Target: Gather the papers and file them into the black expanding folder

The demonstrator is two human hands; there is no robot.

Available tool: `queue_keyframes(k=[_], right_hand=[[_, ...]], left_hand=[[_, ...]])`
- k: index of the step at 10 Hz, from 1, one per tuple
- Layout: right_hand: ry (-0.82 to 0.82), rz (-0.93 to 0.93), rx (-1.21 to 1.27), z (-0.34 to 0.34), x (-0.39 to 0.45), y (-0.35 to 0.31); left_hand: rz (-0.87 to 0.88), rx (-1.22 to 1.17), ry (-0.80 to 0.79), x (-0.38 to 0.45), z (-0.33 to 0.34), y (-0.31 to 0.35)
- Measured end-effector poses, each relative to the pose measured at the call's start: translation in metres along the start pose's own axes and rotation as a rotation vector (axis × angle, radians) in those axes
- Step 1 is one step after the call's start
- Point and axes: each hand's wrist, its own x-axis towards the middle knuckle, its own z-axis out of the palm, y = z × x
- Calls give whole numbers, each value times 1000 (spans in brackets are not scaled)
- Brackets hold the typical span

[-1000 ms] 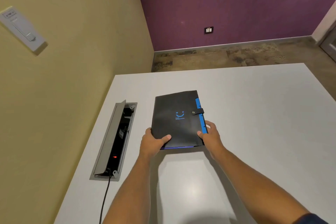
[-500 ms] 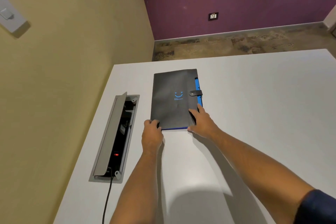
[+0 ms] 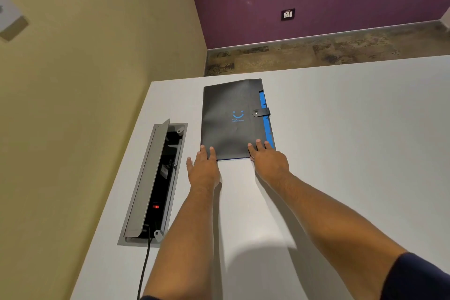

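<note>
The black expanding folder (image 3: 233,117) lies flat and closed on the white worktop (image 3: 353,141), just above the middle of the frame, its snap strap (image 3: 261,112) fastened over the blue edge on its right side. The left hand (image 3: 203,170) lies flat with fingers spread, its fingertips touching the folder's lower left corner. The right hand (image 3: 267,158) is likewise flat and spread, fingertips resting on the folder's lower right corner; neither grips anything. At the left of the folder, an open cable box (image 3: 155,182) is set into the worktop, with a black cord (image 3: 145,268) running out toward the lower edge.
</note>
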Motion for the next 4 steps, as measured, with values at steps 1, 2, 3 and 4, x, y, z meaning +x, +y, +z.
queue_keyframes(k=[1,2,3,4], right_hand=[[-22,-25,84,4,4,4],[-25,-72,129,7,-3,16],[126,-91,99,10,-16,25],[339,-104,86,12,-38,31]], left_hand=[[-1,20,12,2,-3,1],[10,-3,29,-4,-6,6],[103,-27,170,-16,-5,10],[202,-83,306,-40,-5,20]])
